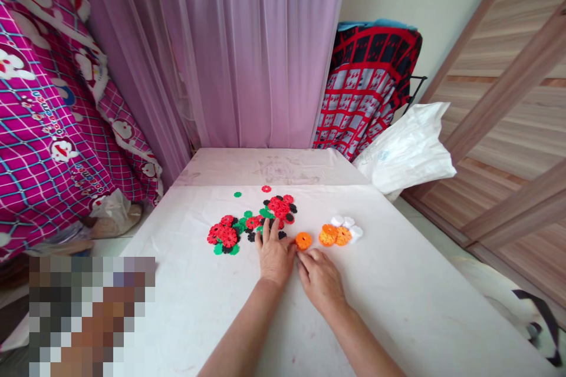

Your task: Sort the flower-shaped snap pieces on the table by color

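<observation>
My left hand (275,256) lies over the inner edge of a spread of flower-shaped plastic discs, its fingers stretched and apart. Black discs (282,235) show by its fingertips. Beside it, my right hand (325,283) has bent fingers drawn together; whatever they may hold is hidden. The thumb side of my left hand and the fingertips of my right come close together just below a small stack of orange discs (303,240). Red discs (279,206) are heaped beyond my left hand, and another red pile (228,237) lies to its left, with green discs (241,224) between.
To the right are more orange discs (342,236) and white discs (349,222). A lone green disc (237,194) and a red ring-like disc (266,188) lie farther back. The pale-covered table (186,306) ends at a purple curtain (256,53). A white plastic bag (407,147) stands beyond its right edge.
</observation>
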`<move>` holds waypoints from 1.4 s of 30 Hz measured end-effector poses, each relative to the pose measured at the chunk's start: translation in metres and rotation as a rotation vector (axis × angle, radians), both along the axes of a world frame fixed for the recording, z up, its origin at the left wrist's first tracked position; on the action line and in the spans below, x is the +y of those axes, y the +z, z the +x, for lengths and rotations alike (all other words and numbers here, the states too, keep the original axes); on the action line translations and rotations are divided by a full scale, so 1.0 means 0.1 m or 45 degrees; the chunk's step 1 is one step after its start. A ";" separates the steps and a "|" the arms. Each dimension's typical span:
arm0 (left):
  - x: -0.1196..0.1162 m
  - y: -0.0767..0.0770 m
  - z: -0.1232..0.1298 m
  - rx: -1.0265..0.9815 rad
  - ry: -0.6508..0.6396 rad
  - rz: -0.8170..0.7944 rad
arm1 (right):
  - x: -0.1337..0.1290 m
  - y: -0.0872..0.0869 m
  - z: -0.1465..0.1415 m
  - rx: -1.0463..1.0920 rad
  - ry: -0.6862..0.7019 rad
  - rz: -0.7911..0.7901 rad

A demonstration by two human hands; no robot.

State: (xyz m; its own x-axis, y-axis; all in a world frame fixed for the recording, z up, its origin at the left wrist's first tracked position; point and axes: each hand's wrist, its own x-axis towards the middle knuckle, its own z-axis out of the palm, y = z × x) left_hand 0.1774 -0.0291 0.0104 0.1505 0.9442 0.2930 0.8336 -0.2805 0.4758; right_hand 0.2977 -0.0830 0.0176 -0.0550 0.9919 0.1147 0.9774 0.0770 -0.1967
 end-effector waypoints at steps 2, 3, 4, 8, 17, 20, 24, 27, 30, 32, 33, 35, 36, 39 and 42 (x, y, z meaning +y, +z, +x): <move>0.03 0.00 0.02 -0.007 -0.028 -0.007 | 0.03 0.00 0.02 -0.017 -0.015 0.004; 0.04 0.00 0.03 -0.011 -0.036 -0.012 | 0.04 -0.01 0.02 -0.024 -0.023 0.006; 0.05 0.00 0.03 -0.016 -0.037 -0.018 | 0.06 -0.01 0.03 -0.030 -0.033 0.009; 0.05 0.00 -0.03 -0.033 0.019 -0.011 | 0.13 -0.02 0.03 -0.058 -0.066 0.023; -0.11 -0.12 -0.37 -0.014 0.022 0.143 | 0.26 0.04 -0.11 -0.088 -0.200 0.029; -0.16 -0.17 -0.46 0.006 0.039 0.198 | 0.32 0.05 -0.14 -0.100 -0.241 0.028; -0.19 -0.20 -0.54 0.015 0.046 0.262 | 0.39 0.06 -0.15 -0.115 -0.274 0.024; -0.20 -0.21 -0.57 0.004 0.035 0.279 | 0.37 0.04 -0.16 -0.112 -0.287 0.034; -0.22 -0.22 -0.58 -0.007 0.024 0.294 | 0.28 -0.03 -0.21 -0.083 -0.252 0.044; -0.22 -0.22 -0.58 -0.011 0.016 0.307 | 0.23 -0.09 -0.25 -0.058 -0.194 0.048; -0.23 -0.22 -0.57 -0.013 0.012 0.310 | 0.21 -0.12 -0.26 -0.046 -0.171 0.048; -0.23 -0.21 -0.57 -0.015 0.006 0.307 | 0.20 -0.16 -0.27 -0.025 -0.146 0.049; -0.23 -0.21 -0.57 -0.017 0.007 0.305 | 0.21 -0.18 -0.27 -0.019 -0.149 0.053; -0.23 -0.21 -0.58 -0.025 0.006 0.310 | 0.27 -0.19 -0.24 -0.020 -0.179 0.075; -0.23 -0.21 -0.59 -0.036 0.004 0.308 | 0.30 -0.20 -0.22 -0.035 -0.208 0.093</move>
